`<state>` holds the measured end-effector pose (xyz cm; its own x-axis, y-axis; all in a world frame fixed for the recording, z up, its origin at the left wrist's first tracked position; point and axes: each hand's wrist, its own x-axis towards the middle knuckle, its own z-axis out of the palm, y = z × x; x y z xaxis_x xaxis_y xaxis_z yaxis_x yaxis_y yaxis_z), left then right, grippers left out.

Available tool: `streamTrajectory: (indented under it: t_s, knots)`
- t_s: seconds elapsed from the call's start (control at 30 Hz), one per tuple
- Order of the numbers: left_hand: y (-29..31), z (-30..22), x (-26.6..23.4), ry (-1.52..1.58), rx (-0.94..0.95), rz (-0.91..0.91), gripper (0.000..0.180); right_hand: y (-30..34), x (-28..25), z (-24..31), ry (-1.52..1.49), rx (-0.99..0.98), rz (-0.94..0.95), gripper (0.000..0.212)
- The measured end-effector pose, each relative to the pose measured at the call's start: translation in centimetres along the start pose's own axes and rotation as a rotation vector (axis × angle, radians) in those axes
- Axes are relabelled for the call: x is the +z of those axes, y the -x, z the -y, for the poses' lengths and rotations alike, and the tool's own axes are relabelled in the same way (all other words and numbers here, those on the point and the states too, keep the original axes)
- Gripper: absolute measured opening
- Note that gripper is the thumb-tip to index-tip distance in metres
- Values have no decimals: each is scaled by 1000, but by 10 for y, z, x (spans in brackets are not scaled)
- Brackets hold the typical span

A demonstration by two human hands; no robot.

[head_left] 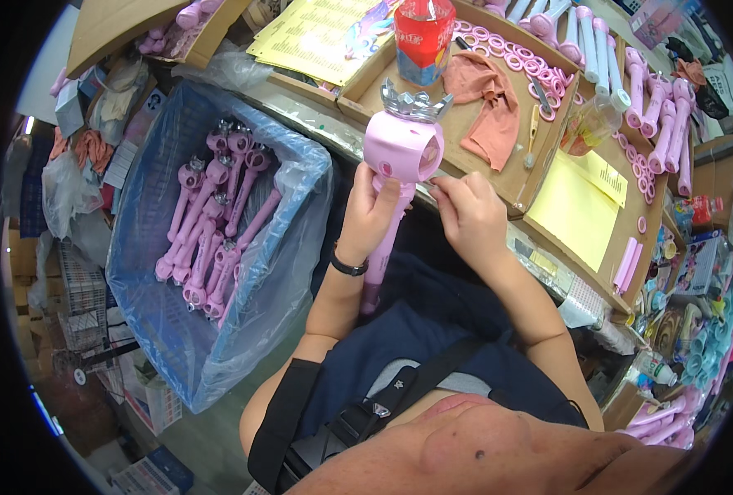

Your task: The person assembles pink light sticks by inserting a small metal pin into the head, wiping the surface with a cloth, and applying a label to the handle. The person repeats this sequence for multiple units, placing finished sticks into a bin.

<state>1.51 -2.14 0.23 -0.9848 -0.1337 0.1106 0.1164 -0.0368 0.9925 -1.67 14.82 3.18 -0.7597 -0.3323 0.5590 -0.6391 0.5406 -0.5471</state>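
Note:
Upright in front of my body stands a pink toy wand [393,148] with a round, hollow head and a silver crown [414,104] on top. My left hand [370,213] is wrapped round its neck, just below the head. My right hand [471,216] is at the wand's right side, its thumb and forefinger pinched close to the base of the head. Something thin and small shows at those fingertips, too small to name. The wand's handle runs down past my left wrist toward my lap.
At left, a blue basket [218,363] lined with clear plastic holds several crowned wands [205,214]. Cardboard trays ahead carry a red cup [424,41], an orange cloth [490,107], pink rings [523,62], a small brush [532,132] and yellow sheets [577,206]. Pink handles [672,124] lie far right.

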Motion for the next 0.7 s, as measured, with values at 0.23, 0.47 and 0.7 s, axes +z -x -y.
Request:
streamTrajectory:
  t_s: [0.23,0.47,0.7]
  knots:
    - [-2,-7,3,-7,-6,-15,52,-2,2,-1,-94,54,41,11]
    - [-1,-7,-2,-71,-22,-46,46,-6,5,-15,-450,265,234,14]
    - [0,-6,-2,-23,-50,-56,43,3,10,-11,-242,100,71,12]
